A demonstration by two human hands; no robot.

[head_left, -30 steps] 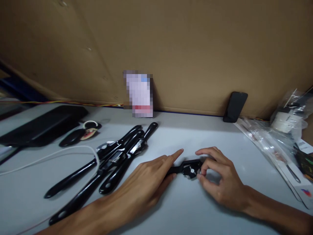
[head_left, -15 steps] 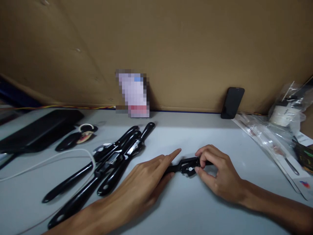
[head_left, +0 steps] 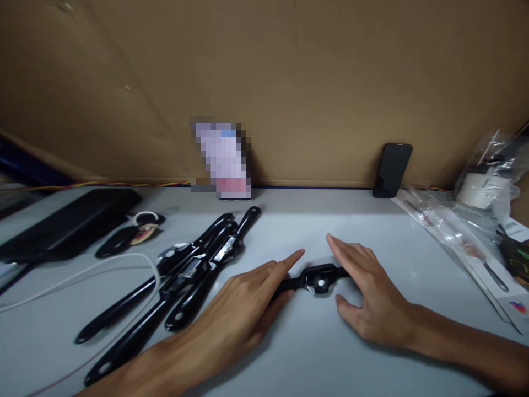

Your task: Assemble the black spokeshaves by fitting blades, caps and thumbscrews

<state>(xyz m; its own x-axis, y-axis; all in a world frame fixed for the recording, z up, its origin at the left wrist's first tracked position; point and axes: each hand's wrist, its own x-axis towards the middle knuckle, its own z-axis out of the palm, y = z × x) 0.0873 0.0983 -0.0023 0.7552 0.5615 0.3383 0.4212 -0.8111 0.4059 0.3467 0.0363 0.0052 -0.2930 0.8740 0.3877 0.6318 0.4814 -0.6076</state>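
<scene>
A black spokeshave (head_left: pixel 319 278) lies across the table in front of me, a small silvery blade edge showing at its middle. My left hand (head_left: pixel 254 300) is closed about its left handle, thumb below and index finger stretched out above. At the right handle, my right hand (head_left: pixel 374 292) is open, its fingers extended and thumb spread apart; the hand hides the handle's end. Several more black spokeshaves (head_left: pixel 225 251) are heaped to the left of my left hand.
A phone (head_left: pixel 392 171) leans on the cardboard wall (head_left: pixel 314 94), with a blurred-out upright object (head_left: pixel 225 160) farther left. Packaged items in clear plastic (head_left: pixel 467 248) lie at right. A white cable (head_left: pixel 140 256), keys with a fob (head_left: pixel 119 240) and a black flat object (head_left: pixel 70 223) are at left.
My right hand has let go of the spokeshave's middle; its fingers have straightened and thumb has moved away. The spokeshave's body appears slightly turned. My left hand has stayed on the handle.
</scene>
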